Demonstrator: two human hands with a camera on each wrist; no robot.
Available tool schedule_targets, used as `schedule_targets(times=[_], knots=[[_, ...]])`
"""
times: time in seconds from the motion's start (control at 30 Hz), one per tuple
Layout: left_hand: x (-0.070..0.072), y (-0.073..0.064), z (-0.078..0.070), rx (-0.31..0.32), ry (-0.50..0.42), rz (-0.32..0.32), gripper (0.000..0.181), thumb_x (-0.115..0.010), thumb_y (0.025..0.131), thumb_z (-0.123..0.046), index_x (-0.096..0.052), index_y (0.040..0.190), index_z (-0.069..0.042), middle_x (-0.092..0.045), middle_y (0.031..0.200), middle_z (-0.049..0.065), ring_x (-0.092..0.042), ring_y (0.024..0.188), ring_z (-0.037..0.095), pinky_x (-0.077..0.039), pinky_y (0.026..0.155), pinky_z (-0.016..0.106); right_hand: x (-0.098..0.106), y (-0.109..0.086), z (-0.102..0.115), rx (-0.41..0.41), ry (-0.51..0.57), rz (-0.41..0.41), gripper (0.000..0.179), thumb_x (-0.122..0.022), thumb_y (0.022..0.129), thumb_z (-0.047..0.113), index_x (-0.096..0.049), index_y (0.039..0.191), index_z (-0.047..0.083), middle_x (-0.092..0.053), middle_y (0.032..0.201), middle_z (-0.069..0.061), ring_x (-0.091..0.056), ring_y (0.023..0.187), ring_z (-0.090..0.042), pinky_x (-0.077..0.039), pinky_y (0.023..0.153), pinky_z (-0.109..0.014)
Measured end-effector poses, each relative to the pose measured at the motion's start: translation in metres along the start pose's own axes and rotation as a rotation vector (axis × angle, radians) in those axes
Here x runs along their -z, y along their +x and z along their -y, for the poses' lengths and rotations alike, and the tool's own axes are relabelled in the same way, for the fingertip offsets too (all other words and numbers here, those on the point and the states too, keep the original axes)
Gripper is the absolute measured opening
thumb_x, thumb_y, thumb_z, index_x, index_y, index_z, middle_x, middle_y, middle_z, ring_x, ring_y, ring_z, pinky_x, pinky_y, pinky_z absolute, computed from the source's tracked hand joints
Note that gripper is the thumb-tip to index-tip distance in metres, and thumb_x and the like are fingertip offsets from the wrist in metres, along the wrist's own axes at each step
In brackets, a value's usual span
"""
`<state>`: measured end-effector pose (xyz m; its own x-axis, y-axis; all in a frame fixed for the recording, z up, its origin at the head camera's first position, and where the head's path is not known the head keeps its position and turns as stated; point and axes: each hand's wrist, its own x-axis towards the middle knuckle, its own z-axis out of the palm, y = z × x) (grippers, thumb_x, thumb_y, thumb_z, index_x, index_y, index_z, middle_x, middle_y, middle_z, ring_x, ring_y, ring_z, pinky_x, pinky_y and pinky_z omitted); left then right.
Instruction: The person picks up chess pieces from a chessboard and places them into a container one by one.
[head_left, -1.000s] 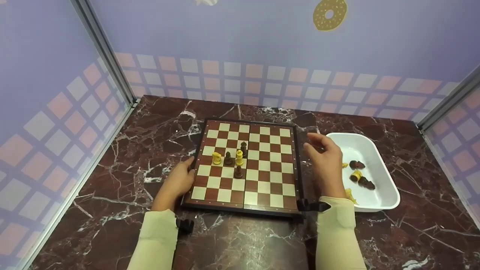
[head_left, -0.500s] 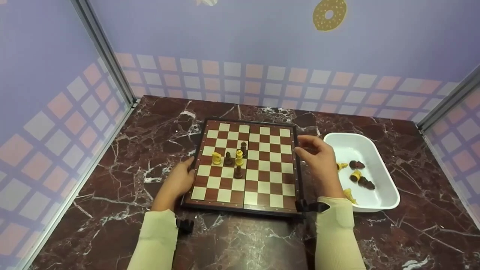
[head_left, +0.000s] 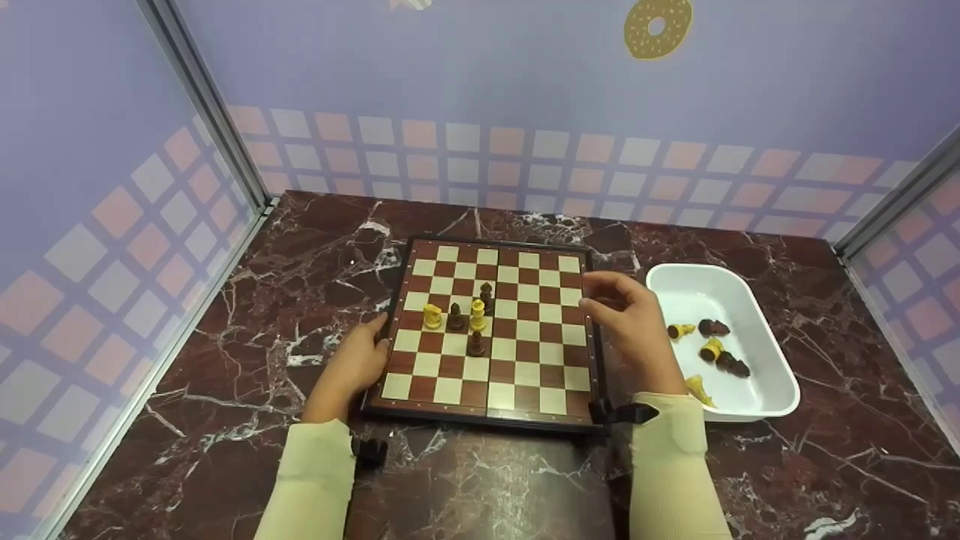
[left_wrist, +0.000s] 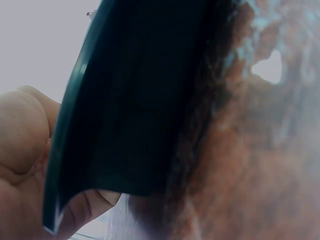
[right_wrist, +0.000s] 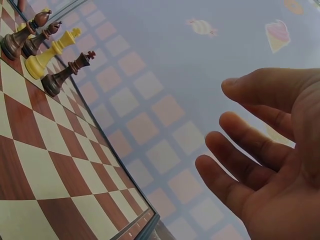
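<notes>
A brown-and-cream chessboard (head_left: pixel 540 375) lies on the table. Its left edge is held by my left hand (head_left: pixel 358 356); the left wrist view shows fingers (left_wrist: pixel 87 210) around the dark rim. Grouped left of the fold stand a yellow knight (head_left: pixel 433 316), a yellow king (head_left: pixel 478 315), a dark king (head_left: pixel 487 297) and two dark bishops, one nearer bishop (head_left: pixel 476 345) and one bishop (head_left: pixel 456 317) between knight and yellow king. My right hand (head_left: pixel 634 319) hovers at the board's right edge, fingers loosely bent and apart, holding nothing in the right wrist view.
To the right, a white tray (head_left: pixel 776 375) contains several yellow and dark chess pieces lying on their sides. The table (head_left: pixel 247 375) is dark red marble-patterned. Purple panels (head_left: pixel 525 67) enclose its back and sides.
My right hand has moved left from beside the tray to the board's right edge, uncovering more of the tray. The left hand and the standing pieces keep their places.
</notes>
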<state>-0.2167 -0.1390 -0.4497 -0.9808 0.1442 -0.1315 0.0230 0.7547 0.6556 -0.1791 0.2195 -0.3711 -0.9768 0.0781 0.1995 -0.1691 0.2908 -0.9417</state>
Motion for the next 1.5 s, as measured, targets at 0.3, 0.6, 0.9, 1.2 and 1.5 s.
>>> schedule_targets(times=[0.3, 0.6, 0.9, 1.2, 1.5], knots=[[0.000, 0.000, 0.000, 0.001, 0.009, -0.006, 0.051, -0.040, 0.094, -0.010, -0.028, 0.143, -0.004, -0.035, 0.140, 0.027, -0.032, 0.130, 0.039, -0.029, 0.106, 0.052, -0.005, 0.000, -0.002, -0.013, 0.064, 0.043, 0.034, -0.065, 0.078, -0.003, -0.060, 0.112, -0.002, -0.062, 0.106, -0.012, -0.059, 0.095, -0.021, -0.052, 0.077, -0.022], [0.001, -0.001, 0.000, 0.006, 0.006, 0.002, 0.051, -0.040, 0.094, -0.011, -0.027, 0.143, -0.005, -0.034, 0.141, 0.026, -0.031, 0.131, 0.039, -0.028, 0.107, 0.052, -0.012, -0.001, -0.005, -0.013, 0.250, 0.083, 0.032, -0.061, 0.081, -0.004, -0.056, 0.112, -0.010, -0.064, 0.096, -0.005, -0.059, 0.093, -0.023, -0.054, 0.078, -0.032], [0.001, 0.000, 0.001, -0.006, 0.004, -0.001, 0.051, -0.040, 0.094, -0.010, -0.027, 0.143, -0.003, -0.035, 0.141, 0.026, -0.032, 0.131, 0.039, -0.029, 0.106, 0.052, -0.016, 0.006, -0.026, 0.020, 0.285, 0.135, 0.030, -0.063, 0.082, 0.002, -0.059, 0.111, -0.006, -0.064, 0.096, -0.004, -0.060, 0.087, -0.021, -0.054, 0.078, -0.038], [0.002, -0.001, 0.001, -0.018, 0.007, -0.004, 0.051, -0.041, 0.094, -0.010, -0.028, 0.142, -0.003, -0.036, 0.139, 0.027, -0.033, 0.130, 0.039, -0.031, 0.106, 0.052, -0.019, 0.003, -0.014, 0.071, 0.179, 0.182, 0.030, -0.064, 0.082, 0.003, -0.060, 0.110, -0.006, -0.064, 0.101, -0.014, -0.060, 0.091, -0.020, -0.052, 0.078, -0.028], [0.001, -0.001, 0.001, -0.001, 0.014, -0.004, 0.051, -0.041, 0.094, -0.012, -0.028, 0.143, -0.005, -0.037, 0.137, 0.028, -0.034, 0.128, 0.041, -0.030, 0.106, 0.053, -0.024, -0.001, -0.002, 0.053, 0.105, 0.219, 0.031, -0.062, 0.083, 0.003, -0.058, 0.112, -0.006, -0.057, 0.110, -0.028, -0.059, 0.100, -0.033, -0.051, 0.083, -0.026]])
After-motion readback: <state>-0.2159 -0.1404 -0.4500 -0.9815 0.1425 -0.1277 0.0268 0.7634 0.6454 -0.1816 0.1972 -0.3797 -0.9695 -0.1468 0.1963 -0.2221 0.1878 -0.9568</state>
